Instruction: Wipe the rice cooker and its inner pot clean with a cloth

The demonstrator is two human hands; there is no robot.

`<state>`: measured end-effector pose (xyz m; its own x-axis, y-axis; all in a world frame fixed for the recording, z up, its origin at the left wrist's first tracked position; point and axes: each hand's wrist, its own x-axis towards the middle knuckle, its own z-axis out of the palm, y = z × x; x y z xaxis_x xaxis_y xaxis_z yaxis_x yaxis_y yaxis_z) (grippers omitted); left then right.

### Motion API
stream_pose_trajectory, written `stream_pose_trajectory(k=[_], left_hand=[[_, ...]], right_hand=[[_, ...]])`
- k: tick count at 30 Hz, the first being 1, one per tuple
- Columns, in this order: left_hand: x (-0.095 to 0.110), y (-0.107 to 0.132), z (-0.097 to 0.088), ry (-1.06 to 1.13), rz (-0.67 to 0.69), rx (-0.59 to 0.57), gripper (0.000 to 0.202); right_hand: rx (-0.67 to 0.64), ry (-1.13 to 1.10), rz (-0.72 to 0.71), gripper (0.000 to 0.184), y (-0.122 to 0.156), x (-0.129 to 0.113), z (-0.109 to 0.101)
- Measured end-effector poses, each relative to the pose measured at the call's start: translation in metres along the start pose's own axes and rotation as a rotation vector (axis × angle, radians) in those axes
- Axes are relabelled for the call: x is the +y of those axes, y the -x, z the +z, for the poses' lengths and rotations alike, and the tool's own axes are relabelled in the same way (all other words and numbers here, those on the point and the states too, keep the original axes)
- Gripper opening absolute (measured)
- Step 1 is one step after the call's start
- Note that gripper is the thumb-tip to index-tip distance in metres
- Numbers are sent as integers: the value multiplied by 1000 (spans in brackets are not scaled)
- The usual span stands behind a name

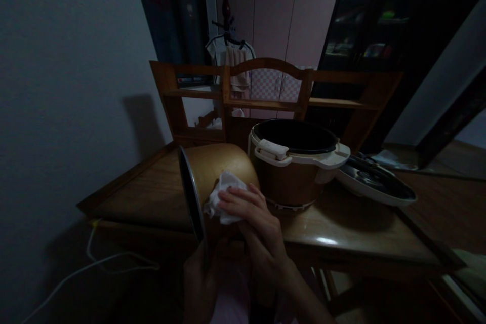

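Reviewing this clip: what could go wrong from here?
The golden pot is tipped on its side with the left hand at its rim; if that grip slips, it could drop.

The right hand presses a white cloth to the pot's outside; a hard push might nudge the pot into the cooker body close behind.

The dim light could make missed spots likelier.
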<state>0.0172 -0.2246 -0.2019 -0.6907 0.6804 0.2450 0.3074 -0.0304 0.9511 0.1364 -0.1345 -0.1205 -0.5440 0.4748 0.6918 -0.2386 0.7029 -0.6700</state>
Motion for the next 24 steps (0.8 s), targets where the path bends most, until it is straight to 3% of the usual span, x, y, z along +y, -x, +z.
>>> stream_pose_trajectory(k=[5,10,15,19,24], left_hand=[[-2,1,-1,-19,-26,9,48],[-3,0,-1,-71,-62,15,50],[-5,2,0,-62,-94,21,56],[-3,2,-1,-48,-113,12,58],[-2,2,-2,-52,-126,14,58]], right_hand=[[406,-464,286,41,30,1,1],[383,-809,341,45,47,-4,-18],[537,-1302,382,38,56,-16,-24],[640,-1329,418,40,61,-19,-24],[672,-1297,517,45,63,-20,-22]])
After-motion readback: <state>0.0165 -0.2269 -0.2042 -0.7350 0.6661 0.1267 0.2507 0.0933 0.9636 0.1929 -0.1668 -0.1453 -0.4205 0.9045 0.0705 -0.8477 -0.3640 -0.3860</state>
